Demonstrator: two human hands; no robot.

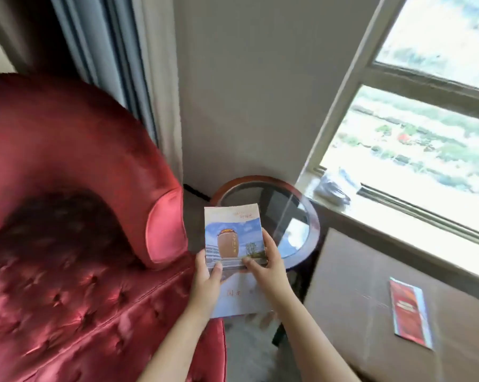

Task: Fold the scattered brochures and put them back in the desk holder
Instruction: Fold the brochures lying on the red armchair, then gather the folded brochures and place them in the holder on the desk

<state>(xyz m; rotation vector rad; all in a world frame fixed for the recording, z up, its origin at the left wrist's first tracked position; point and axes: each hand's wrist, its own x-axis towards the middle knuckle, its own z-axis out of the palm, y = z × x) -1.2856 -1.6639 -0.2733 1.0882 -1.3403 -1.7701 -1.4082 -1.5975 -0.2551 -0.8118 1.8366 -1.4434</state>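
I hold a brochure (233,238) with a picture of a tall brown building under blue sky, in the air in front of me. My left hand (206,277) grips its lower left corner, thumb on the front. My right hand (266,267) pinches its lower right edge. A pale panel (239,297) with printed characters hangs below the picture, between my wrists. A second, narrow red brochure (410,317) lies folded on the brown surface at the right. No desk holder is in view.
A red tufted armchair (67,244) fills the left. A round glass-topped side table (271,216) stands behind the brochure, by the wall. A brown box-like surface (357,285) sits under the window sill (398,224), where a dark crumpled item (332,188) lies.
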